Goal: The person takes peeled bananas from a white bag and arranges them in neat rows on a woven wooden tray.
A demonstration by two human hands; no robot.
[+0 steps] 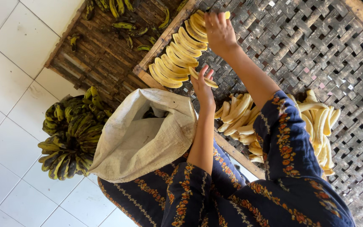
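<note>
White tile floor [9, 138], woven bamboo rack [316, 54] on top. Near: heap of peeled bananas [240, 113] beside the arms, cloth sack [143, 134], green banana bunches [70, 134]. Left hand [202, 88] pinches one peeled banana [204, 78], closed on it. Farther: right hand [219, 31] rests on the laid-out banana row [179, 54]; fingers curled, grip unclear.

One head cam, looks down close on woven rack [316, 46], view rotated sideways.
</note>
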